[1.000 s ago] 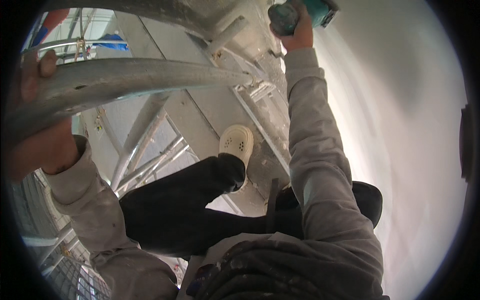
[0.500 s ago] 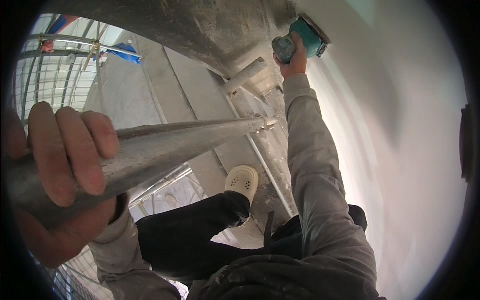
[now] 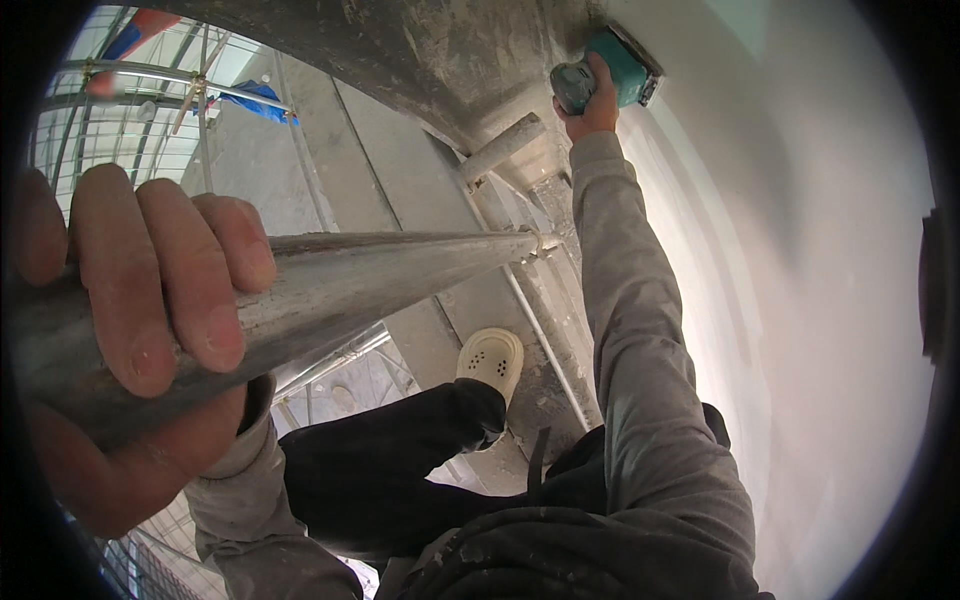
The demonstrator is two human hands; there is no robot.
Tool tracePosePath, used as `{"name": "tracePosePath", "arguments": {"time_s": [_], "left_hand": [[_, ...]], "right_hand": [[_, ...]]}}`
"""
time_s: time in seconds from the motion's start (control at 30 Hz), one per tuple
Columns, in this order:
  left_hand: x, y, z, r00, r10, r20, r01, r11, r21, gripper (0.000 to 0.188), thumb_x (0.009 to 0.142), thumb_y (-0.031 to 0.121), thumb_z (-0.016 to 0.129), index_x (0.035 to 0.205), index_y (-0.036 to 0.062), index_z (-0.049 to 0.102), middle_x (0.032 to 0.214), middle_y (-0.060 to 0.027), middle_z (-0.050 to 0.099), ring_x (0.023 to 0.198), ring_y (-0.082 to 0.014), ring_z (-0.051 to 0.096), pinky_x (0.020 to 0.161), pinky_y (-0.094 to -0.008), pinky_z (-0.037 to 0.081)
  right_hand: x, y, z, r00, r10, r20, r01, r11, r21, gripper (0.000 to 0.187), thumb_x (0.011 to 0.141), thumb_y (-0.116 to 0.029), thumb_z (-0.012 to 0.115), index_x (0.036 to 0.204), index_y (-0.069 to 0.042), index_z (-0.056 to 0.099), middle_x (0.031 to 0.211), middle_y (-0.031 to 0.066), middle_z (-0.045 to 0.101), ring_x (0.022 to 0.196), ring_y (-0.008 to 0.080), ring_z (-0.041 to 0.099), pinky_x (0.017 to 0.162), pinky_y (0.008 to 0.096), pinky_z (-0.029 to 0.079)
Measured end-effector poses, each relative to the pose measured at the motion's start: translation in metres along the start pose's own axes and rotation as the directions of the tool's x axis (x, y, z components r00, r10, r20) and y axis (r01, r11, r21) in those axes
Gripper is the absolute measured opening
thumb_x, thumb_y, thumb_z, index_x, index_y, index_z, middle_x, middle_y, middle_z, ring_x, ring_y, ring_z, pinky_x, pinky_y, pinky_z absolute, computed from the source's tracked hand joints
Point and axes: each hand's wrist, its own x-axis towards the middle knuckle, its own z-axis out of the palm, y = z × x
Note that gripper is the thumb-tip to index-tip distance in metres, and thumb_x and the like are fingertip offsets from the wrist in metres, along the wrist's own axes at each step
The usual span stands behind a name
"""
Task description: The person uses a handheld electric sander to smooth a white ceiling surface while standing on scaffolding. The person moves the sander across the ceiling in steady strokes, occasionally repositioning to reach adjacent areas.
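Note:
My right hand (image 3: 592,105) is wrapped round the body of a teal electric sander (image 3: 622,72), with that arm stretched far forward. The sander's flat pad lies against the pale, smooth wall (image 3: 800,300) at the upper right. Close to the camera, my left hand (image 3: 160,290) grips a thick grey metal scaffold pipe (image 3: 370,282), its fingers over the top and the thumb side underneath. From that hand the pipe runs away to a clamp (image 3: 538,243) near the middle.
Below the pipe, my foot in a cream clog (image 3: 490,362) stands on grey planks (image 3: 470,300). A short pipe end (image 3: 505,145) juts out beyond. Dark, stained sheeting or wall (image 3: 400,60) spans the top. Mesh and scaffold bars (image 3: 140,72) with a blue cloth (image 3: 258,100) are at far left.
The view has shifted slightly, so the pipe, left hand and foot appear a little further right. The sander stays against the wall in nearly the same place. Both grips are unchanged.

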Motion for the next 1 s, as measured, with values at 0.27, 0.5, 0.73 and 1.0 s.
{"name": "tracePosePath", "arguments": {"time_s": [0.27, 0.5, 0.73, 1.0], "left_hand": [[0.013, 0.003, 0.023, 1.000, -0.018, 0.001, 0.018, 0.999, -0.046, 0.018, 0.089, 0.029, 0.048, 0.101, 0.0163, 0.051, 0.081, 0.0042, 0.045, 0.074, -0.0085, 0.048, 0.079, -0.0288, 0.037], [-0.004, -0.002, 0.010, 0.994, 0.050, -0.098, -0.046, 0.998, 0.041, 0.011, 0.088, 0.026, 0.047, 0.093, 0.0155, 0.050, 0.079, 0.0030, 0.044, 0.070, -0.0088, 0.046, 0.075, -0.0292, 0.037], [0.003, -0.002, 0.015, 0.994, 0.076, -0.082, -0.069, 0.994, 0.085, 0.011, 0.088, 0.024, 0.045, 0.090, 0.0139, 0.046, 0.078, 0.0007, 0.042, 0.068, -0.0102, 0.045, 0.073, -0.0292, 0.038], [-0.003, -0.001, 0.015, 0.997, 0.058, -0.055, -0.053, 0.995, 0.082, 0.012, 0.087, 0.026, 0.045, 0.089, 0.0135, 0.043, 0.077, -0.0009, 0.040, 0.068, -0.0115, 0.045, 0.072, -0.0296, 0.038]], "right_hand": [[0.009, 0.012, -0.016, 0.998, 0.004, -0.067, -0.005, 1.000, -0.021, 0.051, 0.072, -0.039, 0.079, 0.113, -0.016, 0.058, 0.110, 0.0065, 0.061, 0.099, 0.0240, 0.059, 0.077, 0.0449, 0.045], [0.015, 0.013, -0.011, 0.997, 0.064, -0.041, -0.063, 0.998, 0.021, 0.049, 0.074, -0.037, 0.078, 0.113, -0.015, 0.057, 0.109, 0.0064, 0.061, 0.096, 0.0242, 0.059, 0.078, 0.0456, 0.044], [0.012, 0.011, -0.008, 0.999, -0.016, -0.036, 0.014, 0.999, -0.040, 0.046, 0.075, -0.039, 0.075, 0.112, -0.017, 0.058, 0.107, 0.0061, 0.061, 0.094, 0.0236, 0.060, 0.077, 0.0453, 0.045], [-0.007, 0.007, 0.010, 0.998, 0.053, -0.033, -0.053, 0.998, 0.021, 0.048, 0.076, -0.039, 0.075, 0.115, -0.018, 0.057, 0.112, 0.0067, 0.060, 0.101, 0.0251, 0.058, 0.086, 0.0474, 0.042]]}}
